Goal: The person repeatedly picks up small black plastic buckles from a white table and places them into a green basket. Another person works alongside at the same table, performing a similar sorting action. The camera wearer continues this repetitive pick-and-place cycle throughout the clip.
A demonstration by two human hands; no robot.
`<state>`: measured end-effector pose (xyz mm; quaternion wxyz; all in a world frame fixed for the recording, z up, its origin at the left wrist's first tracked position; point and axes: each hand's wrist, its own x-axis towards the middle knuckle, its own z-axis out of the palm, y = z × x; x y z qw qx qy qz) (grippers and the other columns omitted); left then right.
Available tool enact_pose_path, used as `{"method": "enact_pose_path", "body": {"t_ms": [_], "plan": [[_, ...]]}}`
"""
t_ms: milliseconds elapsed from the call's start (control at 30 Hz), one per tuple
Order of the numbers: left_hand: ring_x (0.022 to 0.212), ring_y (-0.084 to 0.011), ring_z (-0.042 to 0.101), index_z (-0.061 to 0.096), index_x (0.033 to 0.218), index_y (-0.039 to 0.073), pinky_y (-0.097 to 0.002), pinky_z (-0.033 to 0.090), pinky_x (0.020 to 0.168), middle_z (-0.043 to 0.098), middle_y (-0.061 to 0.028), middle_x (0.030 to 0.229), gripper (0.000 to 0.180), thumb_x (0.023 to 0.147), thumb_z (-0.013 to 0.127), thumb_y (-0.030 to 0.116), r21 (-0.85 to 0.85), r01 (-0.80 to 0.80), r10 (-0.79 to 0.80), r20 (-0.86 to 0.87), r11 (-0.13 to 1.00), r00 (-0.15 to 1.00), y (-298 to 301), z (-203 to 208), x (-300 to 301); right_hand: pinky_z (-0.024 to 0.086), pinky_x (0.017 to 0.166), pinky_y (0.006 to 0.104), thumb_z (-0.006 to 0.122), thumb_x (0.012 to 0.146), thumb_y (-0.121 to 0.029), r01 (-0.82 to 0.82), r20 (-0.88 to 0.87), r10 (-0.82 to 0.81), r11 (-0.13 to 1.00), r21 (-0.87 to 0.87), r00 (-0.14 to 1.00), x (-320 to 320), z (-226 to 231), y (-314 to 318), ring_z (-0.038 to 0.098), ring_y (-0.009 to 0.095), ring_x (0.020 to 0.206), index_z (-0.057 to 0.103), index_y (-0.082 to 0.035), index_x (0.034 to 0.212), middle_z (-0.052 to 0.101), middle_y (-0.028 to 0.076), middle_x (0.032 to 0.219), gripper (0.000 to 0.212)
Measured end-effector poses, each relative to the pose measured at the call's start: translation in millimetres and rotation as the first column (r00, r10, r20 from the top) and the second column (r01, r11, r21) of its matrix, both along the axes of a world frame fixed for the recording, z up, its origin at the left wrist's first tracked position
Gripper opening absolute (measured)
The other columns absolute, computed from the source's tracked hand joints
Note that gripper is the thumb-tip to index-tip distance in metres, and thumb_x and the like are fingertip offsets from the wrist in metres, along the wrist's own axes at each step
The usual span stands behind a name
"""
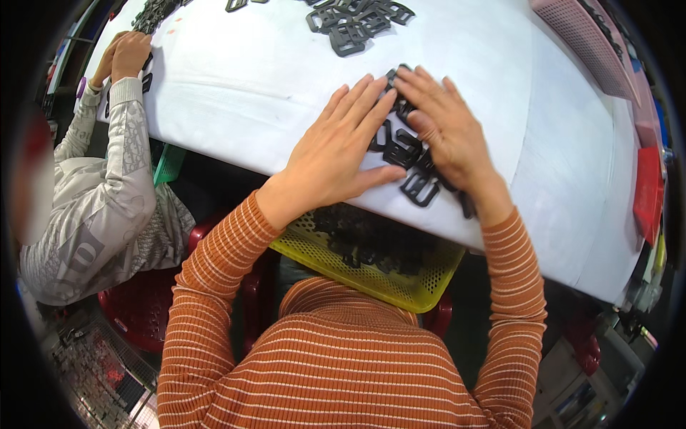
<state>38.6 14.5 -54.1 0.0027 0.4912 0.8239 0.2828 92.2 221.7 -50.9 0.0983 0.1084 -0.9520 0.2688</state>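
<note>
Left hand (339, 146) released, fingers extended. Right hand (454, 132) released, spread over black buckles (403, 150) between both hands; yellow basket (429, 294) bodyward of them.

One fisheye view is taken from the head, aimed down and forward. Left hand (325, 156) and right hand (459, 143) are seen close, near centre; table (236, 93) is shown beyond, striped sweater (343, 372) below. Corners are blacked out.
</note>
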Motion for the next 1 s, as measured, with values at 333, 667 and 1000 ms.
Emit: {"method": "enact_pose_path", "body": {"t_ms": [333, 667, 1000], "plan": [[0.128, -0.0356, 0.052, 0.059, 0.127, 0.0, -0.0444, 0.042, 0.106, 0.055, -0.0196, 0.135, 0.051, 0.081, 0.074, 0.014, 0.236, 0.148, -0.232, 0.386, 0.96, 0.893, -67.1, 28.4, 41.3, 0.032, 0.111, 0.0525, 0.065, 0.088, -0.022, -0.109, 0.238, 0.16, 0.97, -0.216, 0.958, 121.6, 30.5, -53.3, 0.053, 0.029, 0.127, 0.066, -0.009, 0.119, 0.062, 0.011, 0.127, 0.033], [0.14, -0.0391, 0.032, 0.038, 0.141, -0.006, -0.0507, 0.021, 0.117, 0.038, -0.0275, 0.146, 0.051, 0.099, 0.05, 0.022, 0.082, -0.418, 0.418, 0.02, 0.905, 0.908, 15.3, -30.9, -96.5, 0.031, 0.112, 0.0425, 0.057, 0.096, -0.033, 0.209, -0.11, -0.232, 0.96, -0.186, 0.967, -87.8, -23.9, 44.3, 0.046, 0.032, 0.132, 0.055, -0.006, 0.133, 0.052, 0.014, 0.14, 0.046], [0.13, -0.0373, 0.048, 0.051, 0.134, 0.0, -0.0398, 0.041, 0.107, 0.049, -0.0206, 0.14, 0.048, 0.087, 0.061, -0.001, 0.24, -0.062, -0.016, 0.312, 0.969, 0.95, 8.5, 1.4, -2.1, 0.036, 0.104, 0.0418, 0.07, 0.084, -0.025, -0.236, -0.079, 0.234, 0.972, -0.019, 0.969, -86.2, -0.1, 34.8, 0.052, 0.029, 0.118, 0.071, -0.015, 0.107, 0.061, 0.006, 0.122, 0.026]]}}
